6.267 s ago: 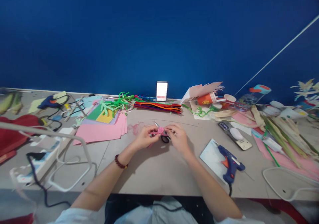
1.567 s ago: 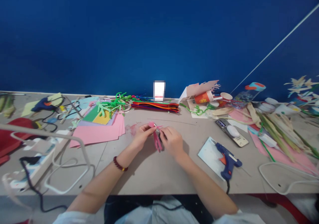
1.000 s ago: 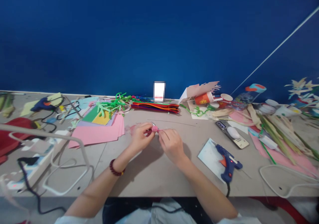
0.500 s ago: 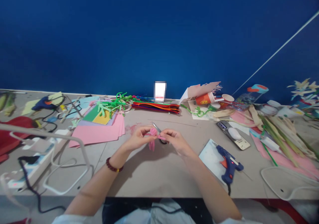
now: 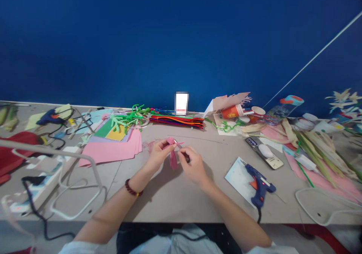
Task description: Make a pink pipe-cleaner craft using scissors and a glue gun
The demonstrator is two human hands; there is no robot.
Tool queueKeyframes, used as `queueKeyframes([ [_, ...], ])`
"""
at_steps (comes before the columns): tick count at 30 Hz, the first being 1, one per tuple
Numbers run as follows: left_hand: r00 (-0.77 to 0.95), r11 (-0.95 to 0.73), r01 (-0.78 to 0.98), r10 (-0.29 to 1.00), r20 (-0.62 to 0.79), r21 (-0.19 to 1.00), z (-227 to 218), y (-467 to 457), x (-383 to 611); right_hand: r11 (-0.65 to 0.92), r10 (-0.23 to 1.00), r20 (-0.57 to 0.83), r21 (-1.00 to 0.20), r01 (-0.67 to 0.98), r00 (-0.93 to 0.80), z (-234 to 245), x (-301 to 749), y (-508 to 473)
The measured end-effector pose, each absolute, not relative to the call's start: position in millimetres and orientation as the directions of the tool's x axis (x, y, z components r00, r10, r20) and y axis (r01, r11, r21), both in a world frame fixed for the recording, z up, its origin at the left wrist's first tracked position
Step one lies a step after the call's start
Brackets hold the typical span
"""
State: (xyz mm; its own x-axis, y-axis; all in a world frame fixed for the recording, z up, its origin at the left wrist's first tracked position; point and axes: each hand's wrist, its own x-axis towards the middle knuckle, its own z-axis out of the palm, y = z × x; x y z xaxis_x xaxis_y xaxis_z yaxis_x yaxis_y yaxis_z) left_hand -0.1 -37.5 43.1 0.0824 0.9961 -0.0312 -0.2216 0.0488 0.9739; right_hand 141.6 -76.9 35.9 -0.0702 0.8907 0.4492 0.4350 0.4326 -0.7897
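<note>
My left hand point(image 5: 158, 155) pinches a pink craft piece point(image 5: 173, 160) with a rounded top and soft strips hanging below the fingers. Its exact kind is too small to tell. A thin pink end sticks out to the right of my fingertips. My right hand point(image 5: 192, 164) is closed around the dark handle of a pair of scissors point(image 5: 176, 142). Their blades point up and left, right beside the pink piece; whether they touch it I cannot make out. Both hands are just above the table, close together.
A bundle of pipe cleaners point(image 5: 177, 122) lies at the back. Pink paper sheets point(image 5: 109, 153) and green pipe cleaners point(image 5: 127, 118) are on the left, near a power strip point(image 5: 46, 182). To the right are a blue glue gun point(image 5: 261, 186), a phone point(image 5: 253, 144) and paper cups point(image 5: 233, 112).
My right hand has let go of the pink end and now grips the scissors by the handle, blades up by the pink piece. My left hand has shifted slightly, still holding the piece.
</note>
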Motion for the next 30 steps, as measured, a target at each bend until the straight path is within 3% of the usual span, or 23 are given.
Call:
queueKeyframes([
  [4,0.181,0.262,-0.378,0.961,-0.207,0.888,39.2,-33.5,-2.8,0.547,0.75,0.651,-0.51,0.664,-0.118,38.6,155.0,-70.1],
  [7,0.228,0.375,-0.436,0.925,-0.302,0.818,39.0,-32.7,-2.5,0.591,0.655,0.712,-0.275,0.758,-0.253,39.0,166.9,-62.5],
  [10,0.258,0.434,-0.428,0.899,-0.353,0.792,39.9,-33.3,-1.2,0.645,0.609,0.707,-0.179,0.743,-0.359,39.6,174.2,-58.0],
  [13,0.31,0.496,-0.389,0.864,-0.397,0.777,40.2,-34.5,0.4,0.701,0.583,0.7,-0.179,0.69,-0.412,38.9,176.3,-55.8],
  [18,0.342,0.527,-0.363,0.843,-0.416,0.769,38.9,-36.6,1.9,0.707,0.636,0.672,-0.308,0.637,-0.38,36.5,175.1,-53.8],
  [24,0.325,0.403,-0.282,0.894,-0.308,0.871,33.1,-37.2,2.7,0.578,0.8,0.572,-0.652,0.491,-0.181,39.7,167.5,-56.8],
  [27,0.288,0.281,-0.21,0.933,-0.216,0.936,32.4,-38.7,4.4,0.386,0.919,0.388,-0.846,0.367,-0.072,36.6,165.3,-55.5],
  [30,0.247,0.107,-0.086,0.965,-0.083,0.991,37.5,-41.7,6.7,0.097,0.995,0.093,-0.983,0.158,-0.031,31.0,166.1,-51.1],
])
